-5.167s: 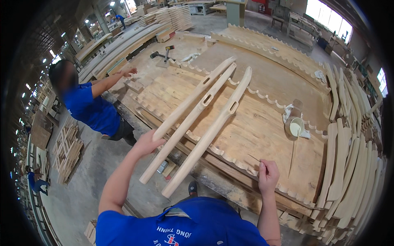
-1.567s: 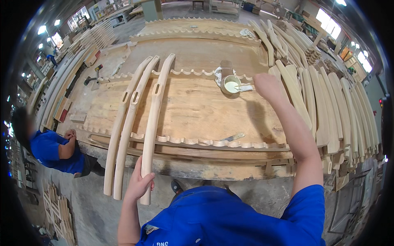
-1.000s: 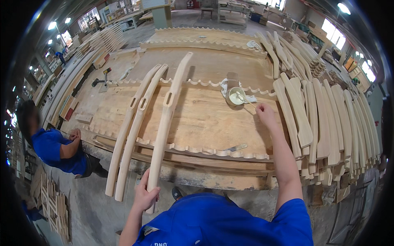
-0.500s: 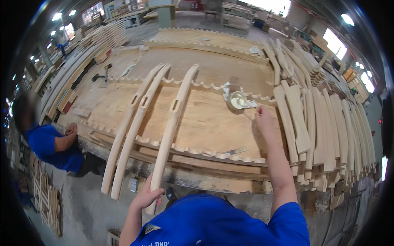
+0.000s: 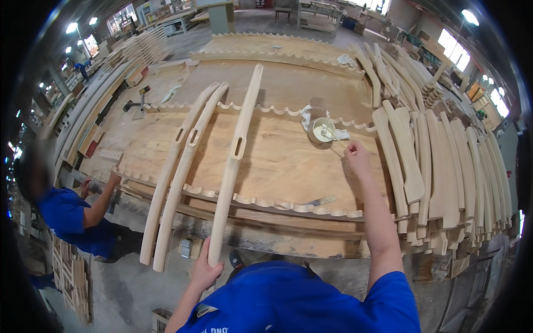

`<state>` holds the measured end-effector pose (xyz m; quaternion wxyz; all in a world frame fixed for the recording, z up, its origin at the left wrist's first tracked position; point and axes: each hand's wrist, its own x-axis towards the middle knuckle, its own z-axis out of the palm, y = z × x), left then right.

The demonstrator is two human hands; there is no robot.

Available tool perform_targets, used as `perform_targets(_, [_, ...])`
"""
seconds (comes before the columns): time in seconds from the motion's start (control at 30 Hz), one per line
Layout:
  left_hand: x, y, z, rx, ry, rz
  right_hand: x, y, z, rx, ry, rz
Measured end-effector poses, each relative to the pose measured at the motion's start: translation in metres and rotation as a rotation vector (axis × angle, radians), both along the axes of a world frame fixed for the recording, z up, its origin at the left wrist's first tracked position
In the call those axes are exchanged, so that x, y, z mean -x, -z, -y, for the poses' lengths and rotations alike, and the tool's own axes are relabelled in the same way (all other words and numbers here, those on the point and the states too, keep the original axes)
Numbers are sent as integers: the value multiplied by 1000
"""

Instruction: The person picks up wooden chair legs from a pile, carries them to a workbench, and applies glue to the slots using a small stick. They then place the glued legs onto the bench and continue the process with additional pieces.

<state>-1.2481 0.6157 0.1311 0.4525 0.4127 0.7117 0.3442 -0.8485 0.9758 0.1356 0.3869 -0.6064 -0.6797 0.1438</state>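
Observation:
My left hand [image 5: 204, 266] is closed around the near end of a long pale wooden chair leg [image 5: 226, 188]. The leg has an oval slot partway along, and its far part lies over a scalloped wooden strip [image 5: 288, 111]. To the right, my right hand [image 5: 358, 160] pinches a thin stick [image 5: 336, 137], whose far end dips into a round cup [image 5: 317, 139] of whitish, glue-like paste. Two similar slotted legs, an outer one [image 5: 166, 183] and an inner one [image 5: 181, 183], rest side by side left of the held leg.
Many shaped wooden pieces [image 5: 438, 166] are stacked along the bench's right side. White rags [image 5: 343, 135] lie beside the cup. A flat scraper-like tool [image 5: 322, 201] sits near the front strip, a hammer [image 5: 143, 97] at far left. A person in blue [image 5: 78, 216] stands left of the bench.
The held leg has slid away from me, its far end now higher across the bench. My right hand stays by the cup. The person at left has stretched an arm to the bench edge.

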Motion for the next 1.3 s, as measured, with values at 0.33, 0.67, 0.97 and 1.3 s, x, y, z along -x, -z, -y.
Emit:
perform_targets(0.33, [25, 52, -11, -21, 54, 6, -12, 7, -3, -38, -59, -85])
perform_targets(0.67, [10, -24, -6, 101, -3, 8, 28, -28, 7, 357, -260, -371])
perform_targets(0.97, [13, -35, -7, 133, 1, 3, 140, -65, 36, 359, -582, -114])
perform_targets(1.3, [10, -40, -9, 115, -7, 44, 163, -46, 44, -72, -410, 7])
